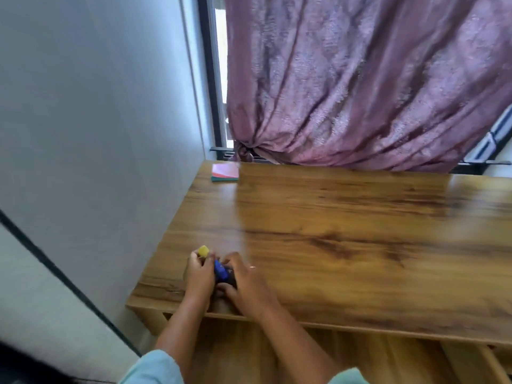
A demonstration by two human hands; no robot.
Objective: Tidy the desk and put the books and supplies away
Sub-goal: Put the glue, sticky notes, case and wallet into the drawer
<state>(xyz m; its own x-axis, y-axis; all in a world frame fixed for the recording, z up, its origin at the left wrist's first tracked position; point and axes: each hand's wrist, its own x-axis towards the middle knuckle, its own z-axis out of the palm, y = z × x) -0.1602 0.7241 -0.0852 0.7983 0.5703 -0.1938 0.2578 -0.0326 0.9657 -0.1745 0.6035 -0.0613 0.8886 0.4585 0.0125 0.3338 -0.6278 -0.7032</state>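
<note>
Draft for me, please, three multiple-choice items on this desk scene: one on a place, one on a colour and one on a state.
1. Where on the desk does the pad of coloured notes lie?
A) far left corner
B) near right edge
C) middle

2. What colour is the curtain?
A) green
B) mauve-pink
C) white

3. What is the left hand doing?
A) lying flat on the desk
B) gripping a small yellow thing
C) hanging out of view

Answers:
1 A, the pad sits by the wall at the desk's back corner.
2 B, the tied folds behind the desk are mauve-pink.
3 B, its fingers curl round the yellow thing, while the right hand grips a blue thing beside it.
</note>
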